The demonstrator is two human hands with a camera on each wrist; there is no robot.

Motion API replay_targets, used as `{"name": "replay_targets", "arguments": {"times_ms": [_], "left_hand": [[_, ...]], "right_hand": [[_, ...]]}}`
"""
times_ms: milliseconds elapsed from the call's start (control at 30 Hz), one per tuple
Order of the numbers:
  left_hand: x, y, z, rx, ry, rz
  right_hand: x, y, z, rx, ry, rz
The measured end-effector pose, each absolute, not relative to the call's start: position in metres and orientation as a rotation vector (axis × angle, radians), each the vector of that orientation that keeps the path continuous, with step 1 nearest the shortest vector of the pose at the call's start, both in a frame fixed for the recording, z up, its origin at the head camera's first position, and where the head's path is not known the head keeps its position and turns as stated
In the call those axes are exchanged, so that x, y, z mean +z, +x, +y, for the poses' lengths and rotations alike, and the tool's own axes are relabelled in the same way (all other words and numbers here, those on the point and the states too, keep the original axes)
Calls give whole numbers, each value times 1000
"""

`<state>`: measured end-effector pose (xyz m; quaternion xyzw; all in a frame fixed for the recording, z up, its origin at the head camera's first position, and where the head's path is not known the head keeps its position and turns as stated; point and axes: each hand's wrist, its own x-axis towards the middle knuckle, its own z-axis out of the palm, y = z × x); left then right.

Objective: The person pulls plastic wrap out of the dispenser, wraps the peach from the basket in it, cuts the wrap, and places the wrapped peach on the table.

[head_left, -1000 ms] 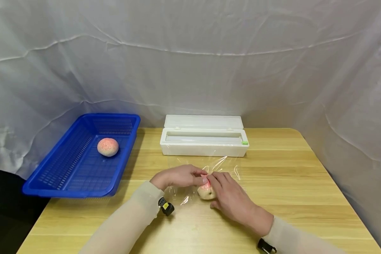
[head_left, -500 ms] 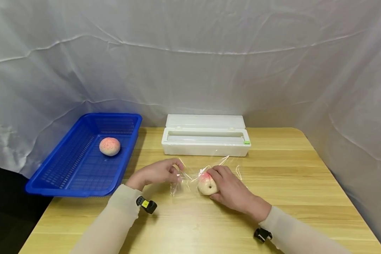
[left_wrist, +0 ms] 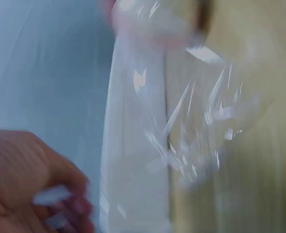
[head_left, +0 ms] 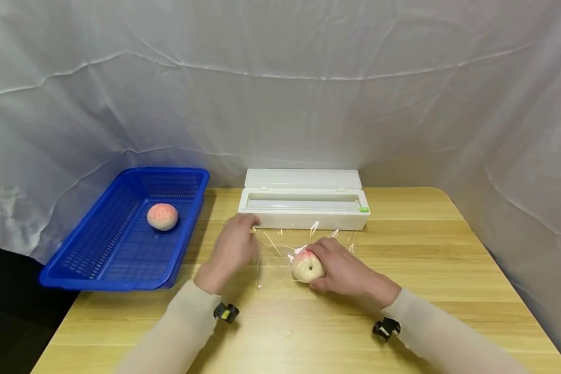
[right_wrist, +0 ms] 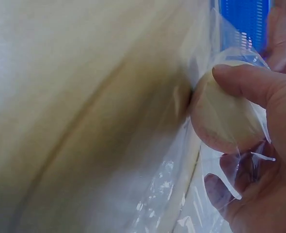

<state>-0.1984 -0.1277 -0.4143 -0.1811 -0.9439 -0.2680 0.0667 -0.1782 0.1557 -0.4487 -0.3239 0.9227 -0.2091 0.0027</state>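
Note:
My right hand (head_left: 343,267) grips a pale peach with a pink blush (head_left: 307,266), thumb on one side and fingers curled over the other. Clear cling film (head_left: 280,254) lies about the peach and under my right fingers; in the right wrist view it wraps partly over the peach (right_wrist: 228,114). My left hand (head_left: 231,249), blurred, is raised left of the peach near the front of the white box (head_left: 304,221). It pinches the film's left edge, which hangs from the fingers. The left wrist view shows the curled left hand (left_wrist: 41,184) with shiny film glinting between its fingers.
The white cling film box stands with its lid up at the table's back, a film roll (head_left: 304,204) inside. At left, a blue plastic basket (head_left: 187,244) holds another peach (head_left: 162,216). A grey-white cloth (head_left: 280,104) hangs behind the wooden table (head_left: 425,291).
My left hand has drawn away from the peach to the left, then up toward the box, pulling the film's edge along. My right hand has turned the peach, its dimple now facing me.

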Motion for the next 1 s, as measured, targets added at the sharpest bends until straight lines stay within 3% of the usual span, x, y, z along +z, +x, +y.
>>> {"name": "replay_targets", "arguments": {"times_ms": [133, 233, 533, 1000], "left_hand": [[-411, -179, -89, -550, -1057, -2632], [-419, -171, -70, -393, -1228, -2640], [-441, -176, -62, -440, -1152, -2792], [-435, -192, -63, -756, -1118, -2942]], "right_hand": [[-445, -184, 158, -620, -1050, 2879], [-443, -187, 157, -610, -1043, 2857], [-443, -195, 157, -707, -915, 2730], [-440, -206, 165, -900, -747, 2604]]}}
